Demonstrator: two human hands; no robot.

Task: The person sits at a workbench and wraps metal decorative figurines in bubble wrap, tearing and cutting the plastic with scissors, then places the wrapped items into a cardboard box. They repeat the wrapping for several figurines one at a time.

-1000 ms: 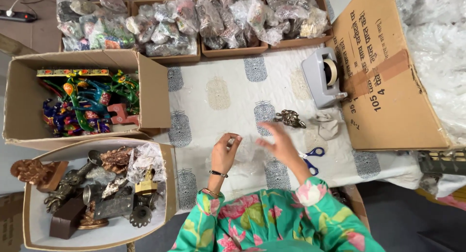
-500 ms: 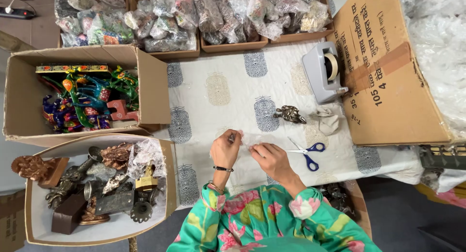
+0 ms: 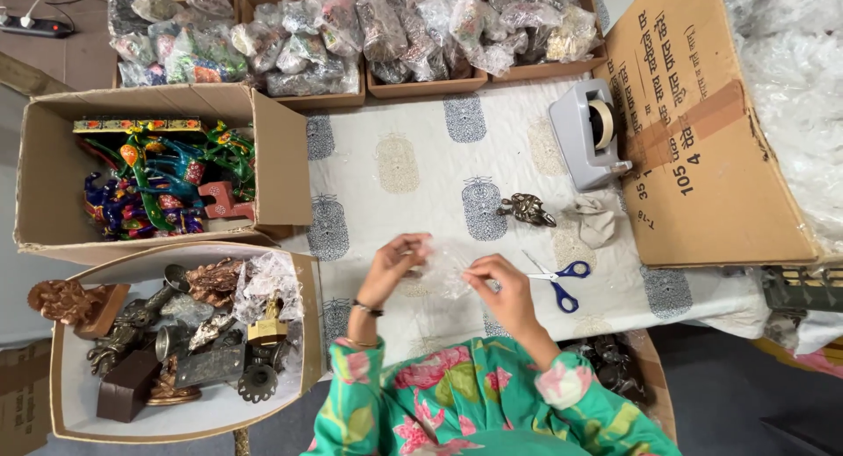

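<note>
A printed cloth (image 3: 421, 171) covers the table, with blue-handled scissors (image 3: 555, 278) just right of the hands. Left hand (image 3: 392, 265) and right hand (image 3: 500, 287) each pinch one edge of a clear plastic wrap (image 3: 446, 267) above the cloth's near edge, fingers closed on it.

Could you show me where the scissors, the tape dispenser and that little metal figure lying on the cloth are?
scissors (image 3: 562, 280): head view, on the blue handles.
tape dispenser (image 3: 581, 144): head view, on its grey body.
small metal figure (image 3: 527, 208): head view, on the middle of its dark body.
</note>
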